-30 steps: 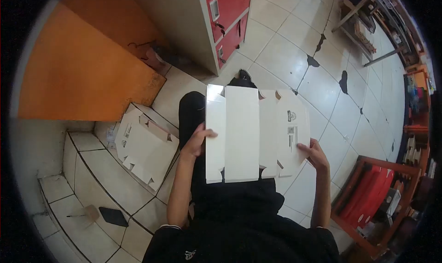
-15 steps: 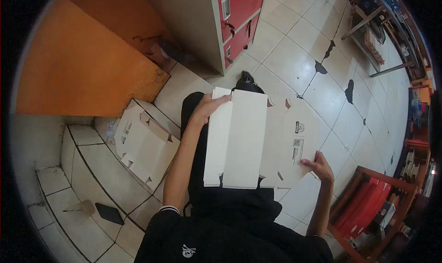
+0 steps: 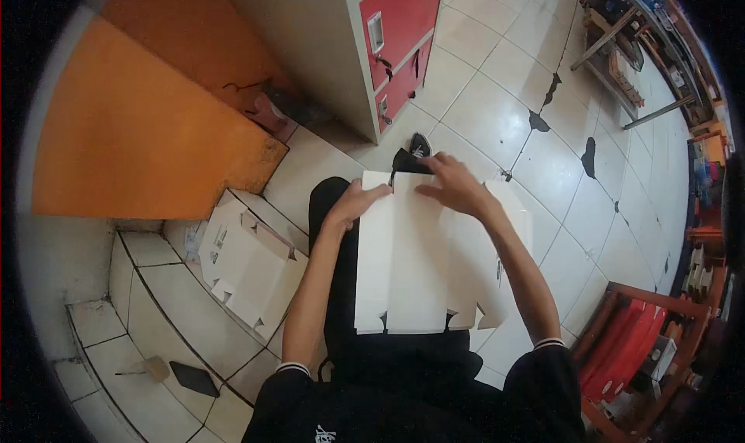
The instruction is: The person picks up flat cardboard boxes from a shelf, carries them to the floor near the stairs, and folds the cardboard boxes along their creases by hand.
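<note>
A flat, unfolded white cardboard box (image 3: 415, 264) with creases and cut slots lies across my lap. My left hand (image 3: 357, 204) grips its upper left edge, thumb on top and fingers underneath. At the far edge, my right hand (image 3: 458, 185) straddles the middle panel, with the thumb on the face and the fingers bent past the edge. My right forearm covers most of the print on the right panel. To my left, more printed cardboard box blanks (image 3: 252, 266) with similar slots rest on a tiled ledge.
A locker (image 3: 397, 36) with red doors stands ahead, beside an orange wall (image 3: 132, 133). A dark phone-like slab (image 3: 194, 378) lies on the tiles at lower left. On the right are a wooden rack (image 3: 675, 303) with red items (image 3: 625, 346) and a metal-legged table (image 3: 605, 39).
My right hand has moved from the box's lower right corner up to its far edge. The right panel, flat before, now looks tilted up. My left hand keeps its grip.
</note>
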